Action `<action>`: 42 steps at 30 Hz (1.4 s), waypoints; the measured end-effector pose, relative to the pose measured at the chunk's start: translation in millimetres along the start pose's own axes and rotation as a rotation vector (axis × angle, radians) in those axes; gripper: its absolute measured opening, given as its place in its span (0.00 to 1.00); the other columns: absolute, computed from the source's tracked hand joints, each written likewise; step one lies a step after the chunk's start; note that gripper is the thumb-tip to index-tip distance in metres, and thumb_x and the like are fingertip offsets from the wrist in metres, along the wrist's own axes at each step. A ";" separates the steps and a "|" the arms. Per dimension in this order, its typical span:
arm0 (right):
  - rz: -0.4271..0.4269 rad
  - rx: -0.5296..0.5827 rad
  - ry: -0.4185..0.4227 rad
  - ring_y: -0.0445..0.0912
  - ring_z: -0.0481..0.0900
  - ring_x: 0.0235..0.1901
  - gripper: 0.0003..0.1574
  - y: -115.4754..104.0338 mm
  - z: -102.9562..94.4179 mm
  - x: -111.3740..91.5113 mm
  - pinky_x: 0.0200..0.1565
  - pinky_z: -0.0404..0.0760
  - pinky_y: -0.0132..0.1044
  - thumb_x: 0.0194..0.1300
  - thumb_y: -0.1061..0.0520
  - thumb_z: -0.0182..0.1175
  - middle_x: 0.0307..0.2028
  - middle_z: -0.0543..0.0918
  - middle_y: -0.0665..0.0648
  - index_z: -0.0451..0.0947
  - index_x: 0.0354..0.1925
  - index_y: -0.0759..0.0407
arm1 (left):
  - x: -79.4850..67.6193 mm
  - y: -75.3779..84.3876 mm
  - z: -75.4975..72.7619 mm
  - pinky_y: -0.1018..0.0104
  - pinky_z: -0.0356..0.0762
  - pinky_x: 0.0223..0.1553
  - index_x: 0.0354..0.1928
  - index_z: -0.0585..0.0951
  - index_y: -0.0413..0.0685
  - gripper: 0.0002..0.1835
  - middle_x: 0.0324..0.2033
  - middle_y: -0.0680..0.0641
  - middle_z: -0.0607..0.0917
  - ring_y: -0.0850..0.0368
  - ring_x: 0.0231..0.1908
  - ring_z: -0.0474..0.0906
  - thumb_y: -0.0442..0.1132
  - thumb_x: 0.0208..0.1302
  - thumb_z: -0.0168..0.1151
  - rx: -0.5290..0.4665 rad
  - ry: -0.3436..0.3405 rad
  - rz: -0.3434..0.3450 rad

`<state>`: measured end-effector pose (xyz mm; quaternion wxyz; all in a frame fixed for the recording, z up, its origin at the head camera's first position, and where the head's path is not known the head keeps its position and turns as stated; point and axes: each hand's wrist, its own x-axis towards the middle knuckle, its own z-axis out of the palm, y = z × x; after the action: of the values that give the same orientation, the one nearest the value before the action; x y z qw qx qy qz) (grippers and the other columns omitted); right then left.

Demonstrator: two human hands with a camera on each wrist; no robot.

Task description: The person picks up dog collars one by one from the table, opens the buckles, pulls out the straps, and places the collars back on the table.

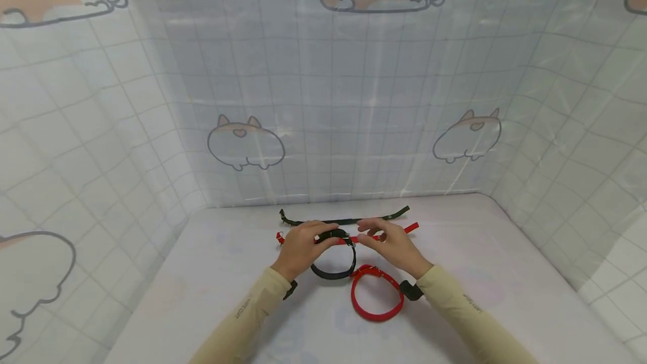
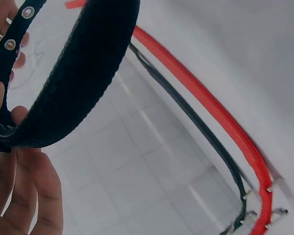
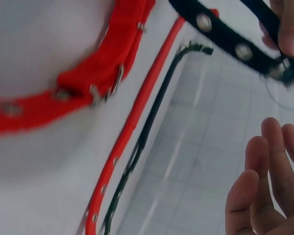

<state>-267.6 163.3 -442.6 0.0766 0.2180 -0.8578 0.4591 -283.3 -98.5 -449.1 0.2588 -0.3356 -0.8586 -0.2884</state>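
My left hand (image 1: 300, 246) pinches a black collar (image 1: 333, 276) between thumb and fingers, with its loop hanging below. In the left wrist view the collar (image 2: 83, 78) curves broadly across the upper left, and metal eyelets dot its strap. Just right of it, my right hand (image 1: 396, 245) is raised with fingers spread and nothing between them. The right wrist view shows these fingers (image 3: 257, 152) apart from the black strap (image 3: 223, 36). A red collar (image 1: 376, 317), buckled into a loop, lies on the table below the right hand.
Behind the hands, a straightened red collar (image 1: 411, 228) and a dark green collar (image 1: 349, 221) lie across the white table (image 1: 202, 285), partly covered by the hands. A tiled-pattern sheet with dog drawings (image 1: 354, 100) rises at the back and both sides.
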 end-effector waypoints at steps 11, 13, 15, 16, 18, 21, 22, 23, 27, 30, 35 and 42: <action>-0.040 -0.008 -0.013 0.39 0.81 0.43 0.25 -5.3 18.2 -1.3 0.46 0.80 0.41 0.66 0.39 0.68 0.48 0.86 0.43 0.82 0.58 0.46 | 5.2 12.6 1.4 0.64 0.83 0.40 0.55 0.87 0.54 0.21 0.44 0.58 0.88 0.65 0.42 0.82 0.49 0.61 0.75 -0.099 0.017 0.037; -0.046 -0.010 -0.008 0.40 0.81 0.43 0.25 -5.3 17.8 -1.0 0.45 0.81 0.40 0.66 0.40 0.68 0.48 0.86 0.43 0.83 0.58 0.46 | 5.5 12.8 0.6 0.62 0.83 0.39 0.56 0.86 0.55 0.21 0.46 0.59 0.87 0.65 0.41 0.81 0.50 0.61 0.74 -0.127 -0.001 0.012; -0.056 -0.012 -0.007 0.40 0.81 0.41 0.24 -5.1 16.7 -0.7 0.44 0.82 0.41 0.67 0.41 0.68 0.47 0.86 0.43 0.83 0.58 0.46 | 5.6 12.4 0.1 0.59 0.83 0.41 0.57 0.85 0.54 0.23 0.49 0.59 0.87 0.65 0.43 0.82 0.51 0.62 0.73 -0.160 -0.028 -0.013; -0.056 -0.010 -0.009 0.40 0.82 0.41 0.24 -4.8 16.2 -0.5 0.44 0.82 0.40 0.67 0.42 0.68 0.47 0.86 0.43 0.83 0.58 0.45 | 5.5 12.4 -0.4 0.59 0.83 0.42 0.58 0.85 0.53 0.24 0.50 0.58 0.87 0.64 0.44 0.82 0.52 0.63 0.73 -0.175 -0.044 -0.029; -0.058 -0.001 -0.014 0.40 0.82 0.41 0.23 -3.7 15.3 -0.4 0.44 0.83 0.40 0.66 0.42 0.68 0.46 0.86 0.42 0.83 0.57 0.44 | 5.0 12.6 -1.4 0.57 0.83 0.44 0.59 0.84 0.54 0.25 0.51 0.58 0.87 0.63 0.46 0.82 0.54 0.64 0.71 -0.205 -0.076 -0.067; -0.053 0.012 -0.020 0.39 0.83 0.42 0.22 -1.9 14.3 -0.4 0.45 0.83 0.39 0.67 0.42 0.68 0.47 0.86 0.41 0.83 0.57 0.42 | 4.5 12.7 -2.1 0.57 0.83 0.44 0.60 0.84 0.55 0.26 0.51 0.57 0.87 0.63 0.46 0.82 0.58 0.65 0.68 -0.244 -0.118 -0.127; -0.050 0.019 -0.021 0.39 0.83 0.42 0.22 -1.4 14.0 -0.5 0.45 0.83 0.39 0.67 0.42 0.68 0.48 0.86 0.40 0.82 0.57 0.41 | 4.5 12.6 -2.1 0.58 0.83 0.44 0.60 0.84 0.56 0.26 0.51 0.57 0.87 0.63 0.44 0.82 0.59 0.65 0.68 -0.252 -0.129 -0.143; -0.050 0.025 -0.021 0.39 0.83 0.43 0.22 -1.1 13.7 -0.6 0.46 0.83 0.39 0.67 0.42 0.68 0.48 0.86 0.40 0.82 0.57 0.41 | 4.2 12.2 -1.9 0.58 0.83 0.43 0.60 0.84 0.56 0.25 0.51 0.57 0.87 0.63 0.43 0.82 0.59 0.66 0.67 -0.259 -0.137 -0.153; -0.043 0.043 -0.022 0.40 0.83 0.43 0.22 -1.6 12.7 -1.3 0.45 0.83 0.40 0.67 0.43 0.68 0.48 0.86 0.41 0.82 0.58 0.42 | 3.7 10.1 0.1 0.63 0.82 0.39 0.59 0.85 0.57 0.23 0.50 0.58 0.87 0.63 0.37 0.79 0.58 0.67 0.66 -0.271 -0.156 -0.161; -0.043 0.029 -0.028 0.39 0.83 0.42 0.22 -2.4 12.6 -1.4 0.44 0.83 0.39 0.66 0.41 0.69 0.45 0.86 0.40 0.82 0.57 0.41 | 2.8 10.0 0.9 0.65 0.80 0.39 0.57 0.86 0.56 0.21 0.48 0.58 0.87 0.62 0.37 0.79 0.57 0.67 0.67 -0.265 -0.161 -0.157; -0.059 -0.004 -0.053 0.38 0.82 0.41 0.20 -3.5 10.8 -0.3 0.41 0.81 0.39 0.65 0.37 0.68 0.41 0.85 0.38 0.82 0.53 0.39 | 3.0 10.2 2.5 0.62 0.82 0.42 0.54 0.87 0.56 0.20 0.48 0.59 0.87 0.63 0.42 0.81 0.57 0.68 0.66 -0.248 -0.162 -0.124; -0.096 -0.024 -0.053 0.38 0.82 0.41 0.16 -5.8 9.0 0.3 0.40 0.82 0.39 0.68 0.39 0.66 0.42 0.85 0.36 0.83 0.52 0.38 | 2.7 10.0 4.2 0.54 0.83 0.43 0.53 0.87 0.56 0.19 0.48 0.58 0.87 0.64 0.44 0.81 0.56 0.69 0.66 -0.259 -0.152 -0.065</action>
<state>-264.7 153.0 -443.2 0.0783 0.2699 -0.8535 0.4388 -278.8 -88.4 -447.1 0.1382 -0.3588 -0.8419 -0.3786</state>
